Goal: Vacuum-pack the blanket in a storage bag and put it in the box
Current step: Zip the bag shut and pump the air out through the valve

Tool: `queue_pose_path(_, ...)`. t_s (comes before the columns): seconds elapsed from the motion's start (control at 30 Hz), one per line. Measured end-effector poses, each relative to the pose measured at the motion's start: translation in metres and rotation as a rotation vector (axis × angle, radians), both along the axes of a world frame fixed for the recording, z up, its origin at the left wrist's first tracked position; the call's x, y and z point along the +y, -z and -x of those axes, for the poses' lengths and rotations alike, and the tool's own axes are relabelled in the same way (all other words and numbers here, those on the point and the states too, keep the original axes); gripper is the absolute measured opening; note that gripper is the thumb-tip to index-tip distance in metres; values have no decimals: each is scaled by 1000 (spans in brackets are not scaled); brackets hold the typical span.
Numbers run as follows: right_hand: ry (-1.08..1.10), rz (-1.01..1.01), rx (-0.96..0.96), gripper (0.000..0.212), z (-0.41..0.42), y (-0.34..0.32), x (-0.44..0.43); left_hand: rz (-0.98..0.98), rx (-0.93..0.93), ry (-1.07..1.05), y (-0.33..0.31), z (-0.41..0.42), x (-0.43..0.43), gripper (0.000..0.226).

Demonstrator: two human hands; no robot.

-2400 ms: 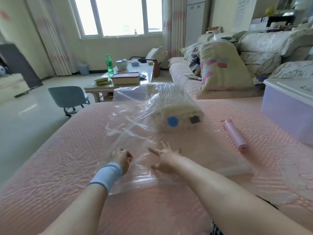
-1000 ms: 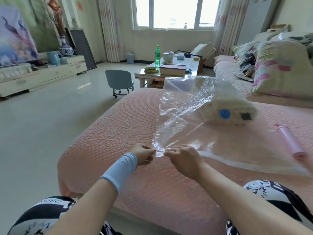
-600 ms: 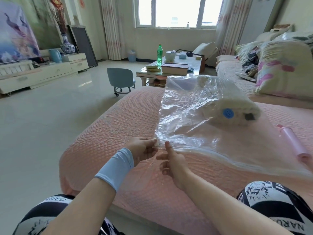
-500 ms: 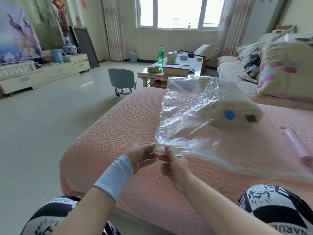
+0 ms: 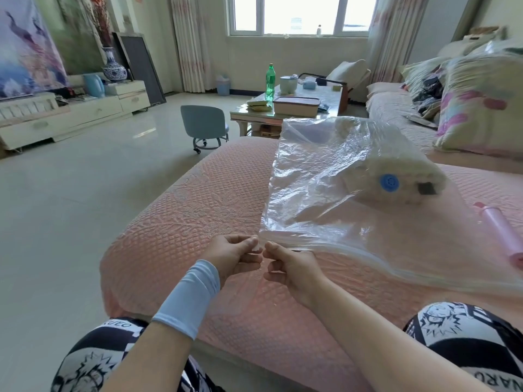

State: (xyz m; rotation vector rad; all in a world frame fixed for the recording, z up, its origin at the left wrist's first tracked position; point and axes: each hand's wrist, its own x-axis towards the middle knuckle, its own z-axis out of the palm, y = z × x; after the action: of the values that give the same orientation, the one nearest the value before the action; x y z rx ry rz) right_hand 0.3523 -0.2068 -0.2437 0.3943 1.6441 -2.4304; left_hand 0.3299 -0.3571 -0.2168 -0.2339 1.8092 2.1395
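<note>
A clear plastic storage bag [image 5: 325, 193] lies on the pink quilted sofa seat [image 5: 198, 210]. Inside it, toward the far right, sits a rolled cream blanket [image 5: 396, 171], with a blue round valve [image 5: 389, 182] on the bag over it. My left hand [image 5: 232, 254], with a light blue wristband, pinches the near left corner of the bag's zip edge. My right hand [image 5: 291, 264] pinches the same edge right beside it, fingers curled. The zip edge runs from my hands off to the right.
A pink hand pump [image 5: 501, 233] lies on the seat right of the bag. Patterned pillows [image 5: 481, 103] are piled on the sofa at the back right. A coffee table [image 5: 283, 108] with a green bottle and a small blue stool [image 5: 205, 128] stand beyond.
My hands moved from the middle of the bag to its near left corner. Both now pinch the zip edge close together; the right hand's fingers have curled onto it.
</note>
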Motion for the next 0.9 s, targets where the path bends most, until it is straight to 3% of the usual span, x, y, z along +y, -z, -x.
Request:
queue_pose_path(0.47,74,-75,58,16,0,11,2,128,45,-10,7,2,13,16)
queue_pose_path(0.7,-76,-66,-59,19,7,7,12,122,41,16,15,3,12,13)
queue_pose_path(0.9,-108,4,-44,24,6,6,11,56,10,27,15,2,12,19)
